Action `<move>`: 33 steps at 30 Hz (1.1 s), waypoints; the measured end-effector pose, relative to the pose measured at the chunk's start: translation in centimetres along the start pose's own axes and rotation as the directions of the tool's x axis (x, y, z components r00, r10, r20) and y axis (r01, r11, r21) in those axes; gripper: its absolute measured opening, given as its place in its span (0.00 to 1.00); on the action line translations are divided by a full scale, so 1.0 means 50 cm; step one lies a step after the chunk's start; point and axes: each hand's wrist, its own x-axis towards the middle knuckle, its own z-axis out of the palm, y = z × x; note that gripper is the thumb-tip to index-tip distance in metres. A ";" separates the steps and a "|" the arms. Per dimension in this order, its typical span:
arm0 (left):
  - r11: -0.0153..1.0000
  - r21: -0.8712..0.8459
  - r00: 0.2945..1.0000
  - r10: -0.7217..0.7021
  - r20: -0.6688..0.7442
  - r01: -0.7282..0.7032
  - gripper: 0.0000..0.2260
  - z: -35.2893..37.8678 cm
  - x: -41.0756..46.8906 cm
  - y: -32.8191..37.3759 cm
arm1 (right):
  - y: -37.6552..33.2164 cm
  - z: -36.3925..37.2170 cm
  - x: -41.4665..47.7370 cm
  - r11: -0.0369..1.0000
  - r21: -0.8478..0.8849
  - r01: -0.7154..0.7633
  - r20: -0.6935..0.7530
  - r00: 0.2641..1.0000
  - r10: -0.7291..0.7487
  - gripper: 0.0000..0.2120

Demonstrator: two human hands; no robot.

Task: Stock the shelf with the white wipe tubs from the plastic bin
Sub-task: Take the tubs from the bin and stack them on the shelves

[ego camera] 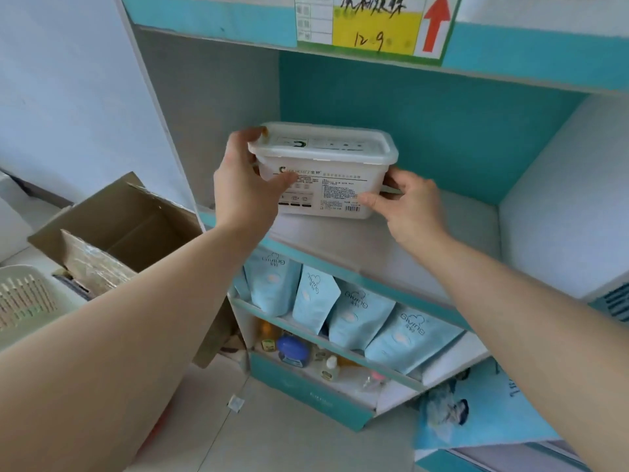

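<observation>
Holding the white wipe tub (323, 175) at both ends, I have my left hand (245, 185) wrapped round its left end with the thumb on the near printed face. My right hand (412, 206) grips the lower right corner, thumb beside the barcode. The tub is level, lid up, over the left part of the middle shelf (469, 226); whether its base touches the board I cannot tell, while down to the left the slotted plastic bin (30, 298) shows beside an open cardboard box (112, 226), and pale blue pouches (340, 311) stand on the shelf below.
</observation>
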 end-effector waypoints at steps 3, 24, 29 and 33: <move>0.999 0.004 0.999 0.034 0.018 -0.034 0.26 0.009 0.032 -0.010 | 0.000 0.016 0.020 0.998 -0.056 -0.024 -0.061 0.998 0.020 0.18; 0.666 0.455 0.775 0.314 0.548 -0.591 0.23 -0.097 -0.171 0.061 | -0.082 -0.127 -0.258 0.832 -0.554 -0.003 -0.025 1.000 -0.013 0.21; 0.618 0.290 0.591 0.362 0.720 -0.731 0.17 -0.047 -0.334 0.119 | -0.053 -0.250 -0.463 0.780 -0.617 -0.105 -0.079 0.994 0.072 0.17; 0.603 0.167 0.452 0.359 0.816 -0.780 0.16 0.017 -0.474 0.178 | -0.009 -0.361 -0.613 0.726 -0.663 -0.183 -0.113 0.983 0.145 0.15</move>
